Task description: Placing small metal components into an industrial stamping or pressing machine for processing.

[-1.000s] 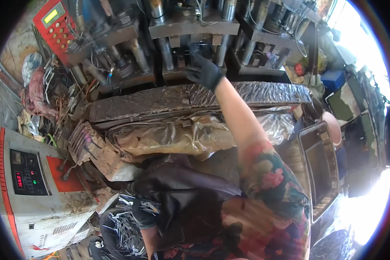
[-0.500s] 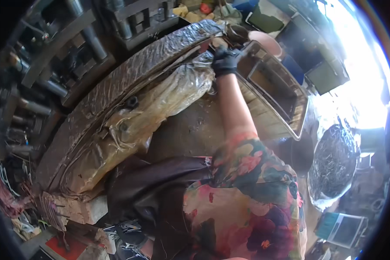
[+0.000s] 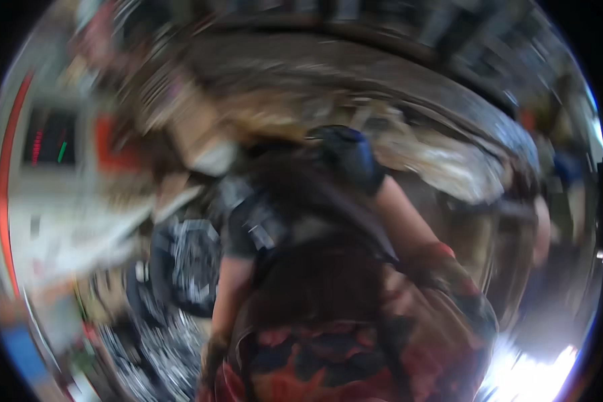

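Note:
The whole view is smeared by motion. My right hand [image 3: 352,157], in a dark glove, is over the near edge of the bench, beside the crumpled clear plastic sheet [image 3: 435,161]. My left hand [image 3: 241,231], also dark-gloved, is lower and to the left, next to a round black container [image 3: 187,268] with shiny thin pieces in it. Blur hides the fingers of both hands, and I cannot make out whether either holds anything. A dark apron [image 3: 308,268] covers my front between the forearms.
Beyond the plastic runs a long dark covered ledge [image 3: 315,57], with blurred machinery behind it. A pale block [image 3: 197,130] is at the ledge's left end. Further left stands a light machine panel with a dark screen [image 3: 50,137]. More shiny scrap [image 3: 161,355] lies at lower left.
The view has swung left, bringing the panel and black container into sight. My right hand has left the rectangular bin and come back closer to me. My left hand now shows.

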Tool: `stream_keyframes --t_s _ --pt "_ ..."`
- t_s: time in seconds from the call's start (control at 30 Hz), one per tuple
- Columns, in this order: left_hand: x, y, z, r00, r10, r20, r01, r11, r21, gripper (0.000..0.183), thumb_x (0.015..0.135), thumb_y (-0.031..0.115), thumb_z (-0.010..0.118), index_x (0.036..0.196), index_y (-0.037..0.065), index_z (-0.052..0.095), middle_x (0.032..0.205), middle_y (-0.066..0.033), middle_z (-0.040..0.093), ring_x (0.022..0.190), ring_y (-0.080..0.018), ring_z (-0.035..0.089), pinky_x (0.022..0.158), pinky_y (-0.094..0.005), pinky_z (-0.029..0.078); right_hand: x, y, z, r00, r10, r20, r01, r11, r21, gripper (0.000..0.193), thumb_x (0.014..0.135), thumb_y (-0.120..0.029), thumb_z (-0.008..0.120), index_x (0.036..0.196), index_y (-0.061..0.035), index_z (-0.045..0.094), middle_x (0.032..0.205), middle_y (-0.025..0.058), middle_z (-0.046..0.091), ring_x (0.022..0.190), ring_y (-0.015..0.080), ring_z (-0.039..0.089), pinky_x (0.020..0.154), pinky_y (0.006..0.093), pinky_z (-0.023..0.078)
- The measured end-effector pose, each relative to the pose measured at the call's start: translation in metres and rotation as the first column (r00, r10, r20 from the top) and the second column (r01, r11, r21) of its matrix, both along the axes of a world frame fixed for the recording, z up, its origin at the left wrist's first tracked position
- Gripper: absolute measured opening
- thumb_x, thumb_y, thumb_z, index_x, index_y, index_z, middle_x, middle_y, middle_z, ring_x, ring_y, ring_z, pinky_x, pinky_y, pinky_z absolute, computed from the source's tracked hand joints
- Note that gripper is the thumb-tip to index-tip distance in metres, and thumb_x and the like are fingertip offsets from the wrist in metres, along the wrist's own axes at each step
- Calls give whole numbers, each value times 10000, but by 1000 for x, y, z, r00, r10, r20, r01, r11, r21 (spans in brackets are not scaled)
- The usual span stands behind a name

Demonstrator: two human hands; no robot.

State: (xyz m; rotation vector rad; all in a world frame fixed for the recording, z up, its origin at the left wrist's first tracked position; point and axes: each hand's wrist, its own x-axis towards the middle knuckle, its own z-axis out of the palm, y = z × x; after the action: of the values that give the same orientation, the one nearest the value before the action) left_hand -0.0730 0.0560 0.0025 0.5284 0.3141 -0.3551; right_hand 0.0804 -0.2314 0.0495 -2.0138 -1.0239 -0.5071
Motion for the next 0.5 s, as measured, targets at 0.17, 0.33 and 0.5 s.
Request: stream_keyframes --t_s 0.17,0.33,0.5 --pt "-13 -38 18 1000 18 -19 -20 995 -94 307 907 151 625 1196 53 590 1041 -94 668 971 -230 659 850 -363 547 -26 59 -5 114 266 -957 22 963 270 295 1014 -282 583 1157 -42 678 941 70 706 826 174 670 772 303 523" --pt "-15 -43 32 996 -51 -73 57 995 79 410 913 106 622 1308 20 557 1131 -154 687 1045 -276 678 906 -393 559 -43 97 26 791 122 -599 -249 959 -134 333 996 -290 612 1165 -13 688 983 88 723 873 181 678 804 300 525" --pt "-21 -45 27 1000 -23 -9 24 992 126 389 895 170 637 1254 29 593 1095 -142 698 964 -256 696 836 -364 571 -41 104 25 401 3 -916 -280 953 -119 295 956 -247 654 1152 -33 708 929 74 718 798 157 657 728 282 517"
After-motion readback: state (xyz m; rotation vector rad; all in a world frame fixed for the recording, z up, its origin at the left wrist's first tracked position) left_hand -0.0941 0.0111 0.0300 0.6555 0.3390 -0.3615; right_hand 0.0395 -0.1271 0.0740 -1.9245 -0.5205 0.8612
